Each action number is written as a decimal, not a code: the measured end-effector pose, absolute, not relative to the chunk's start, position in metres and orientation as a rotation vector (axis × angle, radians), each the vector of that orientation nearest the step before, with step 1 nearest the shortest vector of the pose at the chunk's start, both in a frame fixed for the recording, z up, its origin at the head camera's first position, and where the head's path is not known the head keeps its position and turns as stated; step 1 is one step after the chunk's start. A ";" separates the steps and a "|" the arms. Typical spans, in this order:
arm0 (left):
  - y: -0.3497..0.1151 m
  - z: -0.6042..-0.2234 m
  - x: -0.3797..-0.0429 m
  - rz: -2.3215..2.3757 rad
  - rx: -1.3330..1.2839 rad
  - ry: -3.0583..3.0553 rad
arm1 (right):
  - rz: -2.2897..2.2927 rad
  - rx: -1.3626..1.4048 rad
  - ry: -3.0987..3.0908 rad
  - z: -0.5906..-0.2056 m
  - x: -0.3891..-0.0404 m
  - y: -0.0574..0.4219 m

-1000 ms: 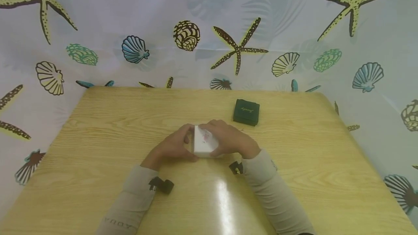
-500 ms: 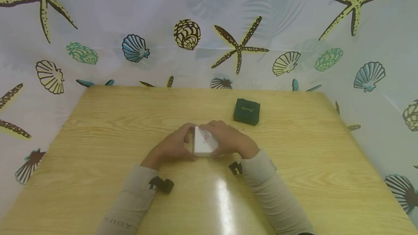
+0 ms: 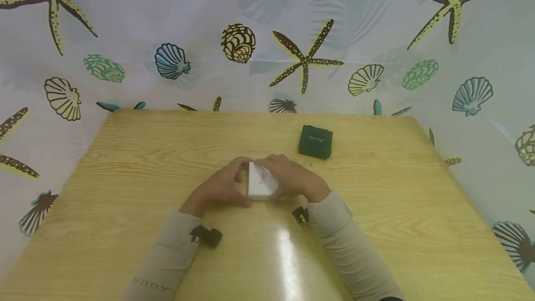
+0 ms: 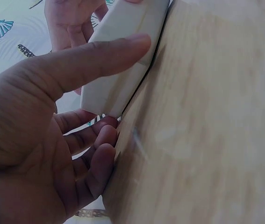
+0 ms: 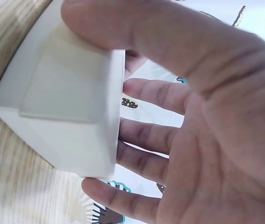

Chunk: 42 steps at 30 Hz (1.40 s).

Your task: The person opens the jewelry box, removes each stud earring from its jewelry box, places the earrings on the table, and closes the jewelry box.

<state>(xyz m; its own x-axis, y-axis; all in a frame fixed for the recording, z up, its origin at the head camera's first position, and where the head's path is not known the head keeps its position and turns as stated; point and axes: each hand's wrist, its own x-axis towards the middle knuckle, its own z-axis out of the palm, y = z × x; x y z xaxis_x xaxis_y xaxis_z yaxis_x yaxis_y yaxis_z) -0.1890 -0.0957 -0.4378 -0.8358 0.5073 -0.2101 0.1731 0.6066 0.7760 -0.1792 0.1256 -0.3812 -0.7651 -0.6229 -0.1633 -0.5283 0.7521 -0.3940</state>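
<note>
A small white box with a faint pink print on its lid rests on the table between the two hands. From the left side, my left hand holds it, thumb against the near wall and fingers around the far side. My right hand grips the opposite side and covers part of the lid. In the left wrist view the left thumb lies along the wall of the white box. A step between lid and base shows on the white box in the right wrist view. The box's contents are hidden.
A dark green box with gold lettering lies behind the right hand. The wooden table reaches back to a white curtain printed with shells and starfish. Black camera mounts sit at both wrists.
</note>
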 end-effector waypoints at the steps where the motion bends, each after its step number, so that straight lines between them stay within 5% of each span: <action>1: -0.096 -0.437 -0.189 1.108 0.543 2.422 | -0.476 -0.899 2.666 -0.381 -0.179 0.126; 42: -0.092 -0.440 -0.193 1.148 0.490 2.394 | -0.497 -0.802 2.561 -0.379 -0.186 0.144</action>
<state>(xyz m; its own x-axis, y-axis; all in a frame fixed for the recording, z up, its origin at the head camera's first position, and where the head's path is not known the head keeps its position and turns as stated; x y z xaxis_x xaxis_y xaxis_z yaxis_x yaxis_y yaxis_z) -0.1931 -0.0920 -0.4397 -0.8415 0.4880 -0.2320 0.1246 0.5930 0.7955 -0.1860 0.1445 -0.3786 -0.7505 -0.6015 -0.2736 -0.4555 0.7709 -0.4452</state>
